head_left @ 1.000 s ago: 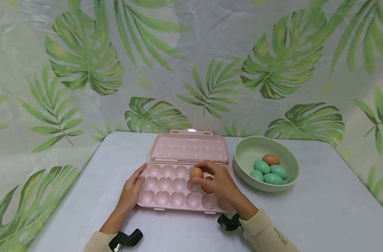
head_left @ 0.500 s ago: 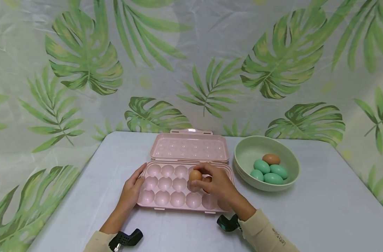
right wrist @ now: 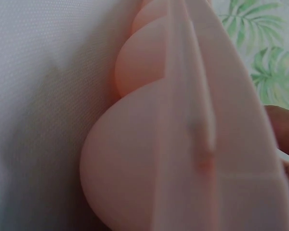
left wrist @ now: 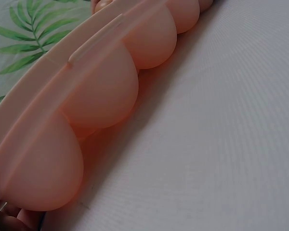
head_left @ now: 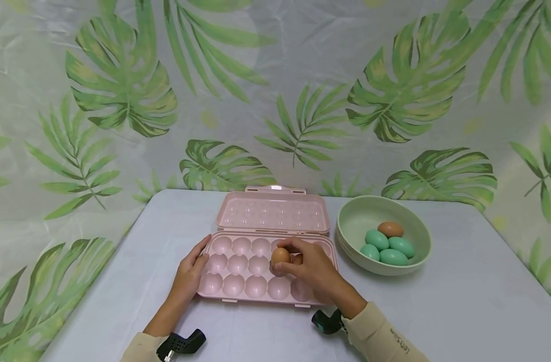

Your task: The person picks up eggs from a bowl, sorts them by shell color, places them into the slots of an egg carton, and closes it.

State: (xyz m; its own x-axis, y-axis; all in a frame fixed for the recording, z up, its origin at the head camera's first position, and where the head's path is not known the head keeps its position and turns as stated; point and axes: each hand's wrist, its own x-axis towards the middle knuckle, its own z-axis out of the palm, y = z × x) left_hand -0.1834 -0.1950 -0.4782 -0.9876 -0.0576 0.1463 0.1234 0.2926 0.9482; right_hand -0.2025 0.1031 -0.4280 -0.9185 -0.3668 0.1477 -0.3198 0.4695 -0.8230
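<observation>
A pink plastic egg box (head_left: pixel 267 282) lies with its lid (head_left: pixel 273 212) folded back. My left hand (head_left: pixel 189 271) grips the box's left edge, thumb on the rim, with fingertips at the lower left in the left wrist view. Between thumb and fingertips, my right hand (head_left: pixel 319 266) pinches a brown egg (head_left: pixel 281 257) at a middle-row cup, right of the box's centre. A second brown egg (head_left: pixel 298 259) shows just to its right, mostly hidden behind the fingers. The right wrist view shows the box's front rim (right wrist: pixel 221 144), with part of my right hand beyond it.
To the right of the box stands a pale green bowl (head_left: pixel 349 221). It holds several green eggs (head_left: pixel 393 257) and one brown egg (head_left: pixel 390 229). A leaf-patterned cloth (head_left: pixel 302 75) hangs behind the white table (head_left: pixel 465 281).
My right hand has lowered the brown egg slightly toward the middle-row cup, shifting a little left. My left hand and the box have stayed in place.
</observation>
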